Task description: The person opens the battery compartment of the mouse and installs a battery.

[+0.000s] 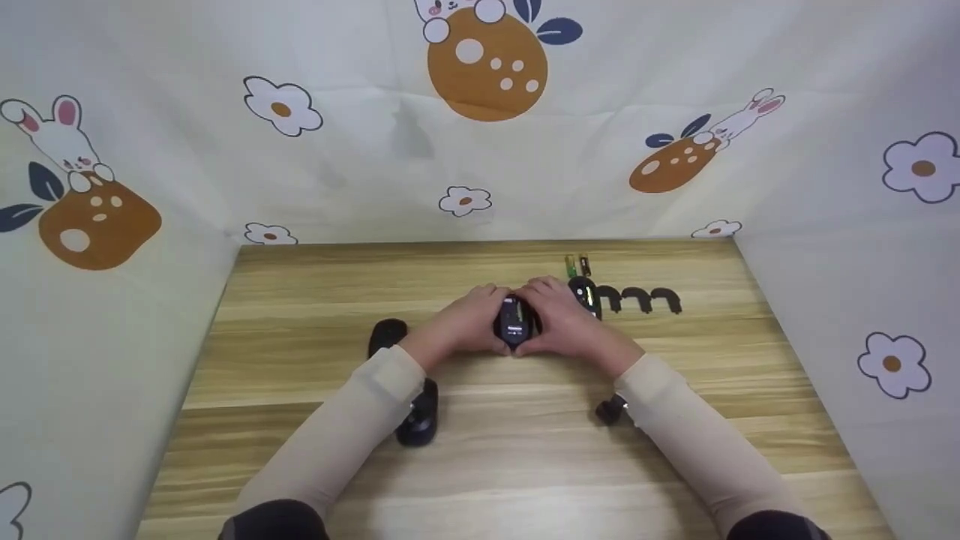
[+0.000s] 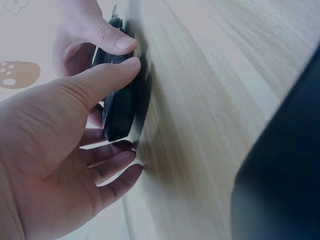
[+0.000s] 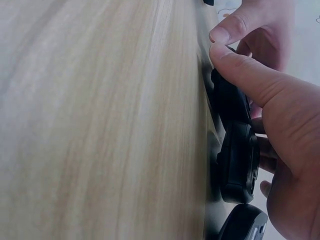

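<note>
Both hands meet around a black computer mouse (image 1: 514,321), which lies underside up with a printed label showing in the head view. My left hand (image 1: 480,319) grips it from the left, thumb at the near end and fingers around the far side. From the right, my right hand (image 1: 559,319) holds it the same way, the two thumb tips close together. In the right wrist view, a second black mouse (image 3: 240,165) sits beside the held one, under the right palm. Another mouse (image 1: 585,295) with a green-lit label lies just past the right hand.
Two small batteries (image 1: 577,265) lie at the back of the wooden table (image 1: 510,465). Several black curved pieces (image 1: 637,298) form a row to the right. Black rounded objects, one at the left forearm (image 1: 387,335) and one nearer (image 1: 418,427), lie left. Patterned cloth walls (image 1: 360,172) enclose the table.
</note>
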A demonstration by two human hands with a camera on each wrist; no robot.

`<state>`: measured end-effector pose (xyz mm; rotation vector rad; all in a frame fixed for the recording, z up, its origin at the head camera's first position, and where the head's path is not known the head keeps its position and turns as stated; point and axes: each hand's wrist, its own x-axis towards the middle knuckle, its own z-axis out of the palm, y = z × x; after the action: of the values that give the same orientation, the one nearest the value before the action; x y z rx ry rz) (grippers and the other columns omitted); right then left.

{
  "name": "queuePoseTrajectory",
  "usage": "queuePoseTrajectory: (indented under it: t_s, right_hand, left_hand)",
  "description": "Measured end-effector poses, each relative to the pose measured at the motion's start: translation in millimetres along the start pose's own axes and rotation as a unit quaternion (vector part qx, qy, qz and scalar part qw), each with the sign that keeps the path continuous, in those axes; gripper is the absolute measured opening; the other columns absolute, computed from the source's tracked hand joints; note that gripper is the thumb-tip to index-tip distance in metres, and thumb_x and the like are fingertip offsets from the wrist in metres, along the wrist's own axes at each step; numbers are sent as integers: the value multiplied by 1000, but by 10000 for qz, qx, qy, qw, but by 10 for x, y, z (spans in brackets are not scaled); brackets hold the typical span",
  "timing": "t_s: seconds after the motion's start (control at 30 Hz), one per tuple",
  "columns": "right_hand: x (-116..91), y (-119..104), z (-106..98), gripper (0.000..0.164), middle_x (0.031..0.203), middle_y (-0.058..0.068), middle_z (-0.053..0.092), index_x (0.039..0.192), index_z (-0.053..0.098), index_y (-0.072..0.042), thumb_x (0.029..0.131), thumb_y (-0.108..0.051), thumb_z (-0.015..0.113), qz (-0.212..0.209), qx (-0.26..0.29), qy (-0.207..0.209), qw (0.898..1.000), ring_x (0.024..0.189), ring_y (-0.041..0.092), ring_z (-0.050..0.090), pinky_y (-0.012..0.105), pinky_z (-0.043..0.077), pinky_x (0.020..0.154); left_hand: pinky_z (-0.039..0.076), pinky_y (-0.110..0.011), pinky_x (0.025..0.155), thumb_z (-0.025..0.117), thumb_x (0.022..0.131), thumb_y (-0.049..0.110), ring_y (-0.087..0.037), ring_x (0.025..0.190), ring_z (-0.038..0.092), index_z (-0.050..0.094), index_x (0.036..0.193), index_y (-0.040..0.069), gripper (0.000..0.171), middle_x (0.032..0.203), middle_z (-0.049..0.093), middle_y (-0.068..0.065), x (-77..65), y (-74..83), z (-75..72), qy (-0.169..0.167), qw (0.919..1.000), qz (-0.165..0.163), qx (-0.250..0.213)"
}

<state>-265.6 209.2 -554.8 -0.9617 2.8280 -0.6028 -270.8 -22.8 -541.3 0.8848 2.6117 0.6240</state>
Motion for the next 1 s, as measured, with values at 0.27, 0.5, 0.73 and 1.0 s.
queuePoseTrajectory:
  t_s: [0.27, 0.5, 0.73, 1.0]
  right_hand:
    - [-70, -33, -16, 112, 161, 14, 53, 162, 52, -6, 74, -56, 100, 73, 194, 112, 9997, 155, 37, 36, 57, 27, 133]
    - [-195, -203, 18, 100, 160, 9, 53, 159, 55, -9, 80, -50, 99, 84, 553, 575, 9968, 155, 33, 36, 59, 30, 131]
    - [-391, -511, 105, 88, 157, 13, 55, 152, 58, -2, 84, -43, 97, -653, 1067, 1035, 9867, 148, 32, 44, 56, 38, 128]
    - [-516, -905, 291, 88, 157, 7, 53, 155, 55, -6, 89, -51, 92, -789, 1342, 737, 9851, 147, 23, 48, 46, 44, 126]
  left_hand:
    - [45, -49, 124, 99, 84, 25, -37, 142, 54, 39, 165, 0, 104, 154, 53, -23, -116, 28, -106, 22, 9990, 65, -437]
    - [45, -49, 124, 94, 90, 27, -34, 138, 57, 48, 162, 3, 89, 149, 57, -20, -319, 46, -194, 313, 9968, 271, -684]
    - [45, -46, 123, 84, 100, 29, -25, 139, 58, 62, 153, 12, 60, 147, 62, -10, -662, 104, -271, 859, 9909, 691, -769]
    - [48, -46, 121, 84, 100, 26, -25, 136, 61, 66, 148, 13, 53, 143, 64, -2, -1085, -15, -242, 1185, 9877, 710, -734]
